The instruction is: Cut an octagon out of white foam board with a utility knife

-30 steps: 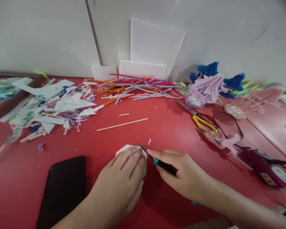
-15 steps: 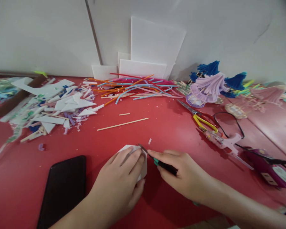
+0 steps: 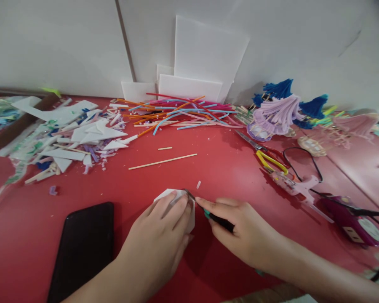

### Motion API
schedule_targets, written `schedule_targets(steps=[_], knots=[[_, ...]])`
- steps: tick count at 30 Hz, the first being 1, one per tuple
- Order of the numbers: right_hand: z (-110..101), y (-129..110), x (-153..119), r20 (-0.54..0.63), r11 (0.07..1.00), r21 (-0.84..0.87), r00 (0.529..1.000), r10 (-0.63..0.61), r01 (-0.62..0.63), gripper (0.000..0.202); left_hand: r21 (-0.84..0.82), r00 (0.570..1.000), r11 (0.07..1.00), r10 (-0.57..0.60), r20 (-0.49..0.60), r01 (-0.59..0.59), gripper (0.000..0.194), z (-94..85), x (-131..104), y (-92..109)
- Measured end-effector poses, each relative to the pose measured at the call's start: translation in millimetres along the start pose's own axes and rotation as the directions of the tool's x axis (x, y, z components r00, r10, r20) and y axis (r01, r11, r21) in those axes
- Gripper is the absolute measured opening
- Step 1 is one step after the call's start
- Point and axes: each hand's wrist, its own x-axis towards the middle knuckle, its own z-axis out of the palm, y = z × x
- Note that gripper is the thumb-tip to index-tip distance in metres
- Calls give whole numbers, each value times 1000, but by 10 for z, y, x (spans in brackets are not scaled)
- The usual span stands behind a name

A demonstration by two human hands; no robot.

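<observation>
My left hand (image 3: 161, 235) is closed over a small white foam board piece (image 3: 191, 219) with angled corners, gripping it and covering most of it. In my right hand (image 3: 244, 231) is a craft knife (image 3: 219, 219) with a dark handle and a teal part; the index finger stretches along it. Its blade lies against the upper right edge of the board, close to my left fingertips. A tiny pale offcut (image 3: 198, 184) rests just beyond the blade. Farther back lie a long thin wooden stick (image 3: 162, 161) and a short stick piece (image 3: 165, 148).
A black phone (image 3: 82, 248) lies at left, below a heap of white scraps (image 3: 91, 132). Coloured pipe cleaners (image 3: 183, 111) and white boards (image 3: 208, 50) are at the back. Scissors (image 3: 249, 140), yellow-handled pliers (image 3: 271, 163), a glue gun (image 3: 298, 185) and pipe-cleaner models (image 3: 278, 111) occupy the right.
The foam board piece has turned slightly under my left hand, and the knife blade sits a little differently at its edge. The view has shifted slightly; otherwise the hands keep their places.
</observation>
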Motion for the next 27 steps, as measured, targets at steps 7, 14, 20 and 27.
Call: schedule_targets(steps=[7,14,20,27], knots=[[107,24,-58,-57,999,-37,998,13,-15,52,-59,999,998,-36,-10,35,41,-37,23,2],[120,31,-66,-56,999,-46,998,14,-16,54,-55,999,998,-36,-20,35,42,-36,47,-2],[116,32,-53,-55,999,-47,998,10,-12,54,-73,999,997,-38,-29,36,43,-30,45,1],[112,17,-66,-38,997,-75,999,18,-21,55,-75,998,996,-44,-43,41,42,-33,58,-6]])
